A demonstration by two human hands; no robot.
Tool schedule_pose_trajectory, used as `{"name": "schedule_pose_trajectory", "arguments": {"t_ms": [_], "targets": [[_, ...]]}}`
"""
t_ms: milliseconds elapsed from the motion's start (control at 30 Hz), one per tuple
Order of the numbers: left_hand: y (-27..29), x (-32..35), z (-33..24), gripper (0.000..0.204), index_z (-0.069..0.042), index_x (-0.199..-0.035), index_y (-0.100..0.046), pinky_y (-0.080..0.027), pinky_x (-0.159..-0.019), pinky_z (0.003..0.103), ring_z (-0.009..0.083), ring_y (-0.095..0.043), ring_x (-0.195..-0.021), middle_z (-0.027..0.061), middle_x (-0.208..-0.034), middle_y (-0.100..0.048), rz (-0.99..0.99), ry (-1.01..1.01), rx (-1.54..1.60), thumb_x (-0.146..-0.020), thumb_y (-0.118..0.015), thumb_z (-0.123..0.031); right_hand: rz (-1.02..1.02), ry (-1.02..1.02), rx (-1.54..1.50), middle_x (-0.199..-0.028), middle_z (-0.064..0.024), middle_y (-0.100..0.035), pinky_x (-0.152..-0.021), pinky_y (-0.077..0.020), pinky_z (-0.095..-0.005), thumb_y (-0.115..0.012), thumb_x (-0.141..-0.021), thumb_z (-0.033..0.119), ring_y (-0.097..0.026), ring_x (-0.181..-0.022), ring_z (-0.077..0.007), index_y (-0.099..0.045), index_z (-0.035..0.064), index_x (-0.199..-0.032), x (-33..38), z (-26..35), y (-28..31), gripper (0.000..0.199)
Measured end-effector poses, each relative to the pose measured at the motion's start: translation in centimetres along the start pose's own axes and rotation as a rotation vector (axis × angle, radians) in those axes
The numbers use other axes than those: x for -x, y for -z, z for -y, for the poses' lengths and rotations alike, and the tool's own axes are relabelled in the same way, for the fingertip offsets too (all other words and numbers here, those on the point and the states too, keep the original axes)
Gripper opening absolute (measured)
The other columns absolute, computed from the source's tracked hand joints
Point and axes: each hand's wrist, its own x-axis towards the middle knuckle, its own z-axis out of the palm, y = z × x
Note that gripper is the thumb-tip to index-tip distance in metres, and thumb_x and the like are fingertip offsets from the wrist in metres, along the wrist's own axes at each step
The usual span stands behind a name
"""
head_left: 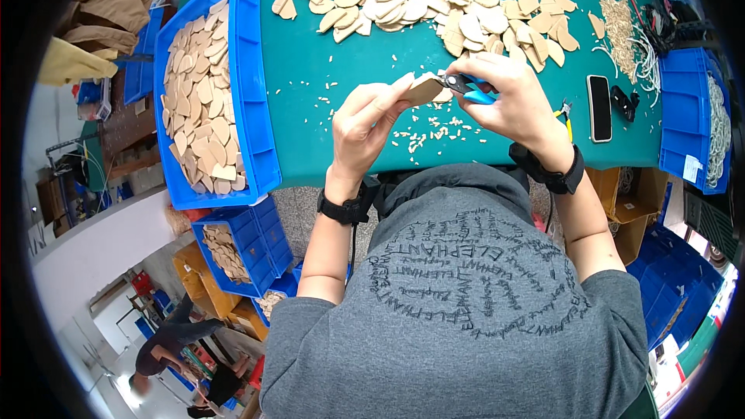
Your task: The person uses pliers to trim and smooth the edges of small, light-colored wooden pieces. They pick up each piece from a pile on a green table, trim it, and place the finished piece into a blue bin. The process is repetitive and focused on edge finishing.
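Note:
Between finger and thumb, my left hand (363, 126) pinches a flat tan piece (424, 91) with a rounded edge, like thin wood or board. My right hand (516, 97) is closed around side cutters (479, 96) with blue handles and dark jaws. The jaws meet the right end of the piece; whether they are closed on its edge I cannot tell. Small pale clippings (423, 138) lie scattered on the green tabletop (310, 143) below my hands. Beyond them spreads a large pile of similar tan pieces (403, 0).
A blue crate (260, 85) full of tan pieces stands at the left. On the right are a phone (599, 109), yellow-handled pliers (566, 118), a heap of clippings (618, 31) and a blue bin (683, 109). Another person (171, 345) is at the lower left.

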Motion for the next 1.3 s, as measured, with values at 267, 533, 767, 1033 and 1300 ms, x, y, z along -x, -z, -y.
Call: {"name": "schedule_pose_trajectory", "arguments": {"t_ms": [267,533,767,1033,1300], "targets": [[-0.3,0.3,0.3,0.036,-0.008,-0.112,-0.068,-0.050,-0.069,0.029,0.0182,-0.062,-0.079,0.0067,-0.087,-0.066,-0.024,-0.034,-0.013,-0.076,-0.071,-0.001,0.031,-0.036,-0.024,-0.077,-0.0119,-0.062,-0.065,-0.0496,-0.0363,-0.068,-0.069,0.011,-0.062,-0.073,-0.0295,-0.064,0.0069,-0.096,0.0,0.2,0.2,0.027],[-0.2,0.1,0.3,0.039,-0.008,-0.112,-0.068,-0.049,-0.069,0.031,0.0190,-0.061,-0.077,0.0056,-0.082,-0.064,-0.021,-0.087,-0.060,-0.074,-0.072,-0.001,0.023,-0.007,0.022,-0.078,-0.0114,-0.063,-0.066,-0.0500,-0.0370,-0.069,-0.068,0.011,-0.062,-0.075,-0.0297,-0.065,0.0071,-0.096,0.2,-0.2,-0.1,0.028],[0.0,-0.1,0.2,0.042,-0.008,-0.112,-0.068,-0.049,-0.066,0.032,0.0201,-0.060,-0.073,0.0055,-0.080,-0.063,-0.030,-0.165,-0.108,-0.071,-0.072,0.001,-0.026,0.020,0.018,-0.080,-0.0110,-0.065,-0.067,-0.0498,-0.0366,-0.070,-0.066,0.008,-0.062,-0.076,-0.0295,-0.065,0.0081,-0.096,0.7,-0.7,-0.9,0.031],[-0.6,1.6,0.5,0.037,0.002,-0.123,-0.057,-0.049,-0.083,0.029,0.0148,-0.060,-0.098,0.0080,-0.107,-0.065,0.068,0.314,0.533,-0.088,-0.064,-0.006,-0.039,-0.385,-0.516,-0.072,-0.0015,-0.062,-0.057,-0.0450,-0.0239,-0.068,-0.079,0.012,-0.056,-0.061,-0.0087,-0.066,0.0038,-0.097,0.6,0.1,-1.3,0.020],[0.0,2.4,0.0,0.040,0.001,-0.124,-0.057,-0.047,-0.090,0.029,0.0156,-0.057,-0.105,0.0092,-0.114,-0.062,0.150,0.502,0.946,-0.088,-0.066,-0.011,0.276,-0.373,-0.973,-0.079,-0.0006,-0.059,-0.058,-0.0406,-0.0209,-0.069,-0.082,0.030,-0.052,-0.068,-0.0069,-0.066,0.0036,-0.102,-1.5,2.1,-0.2,0.033]]}}
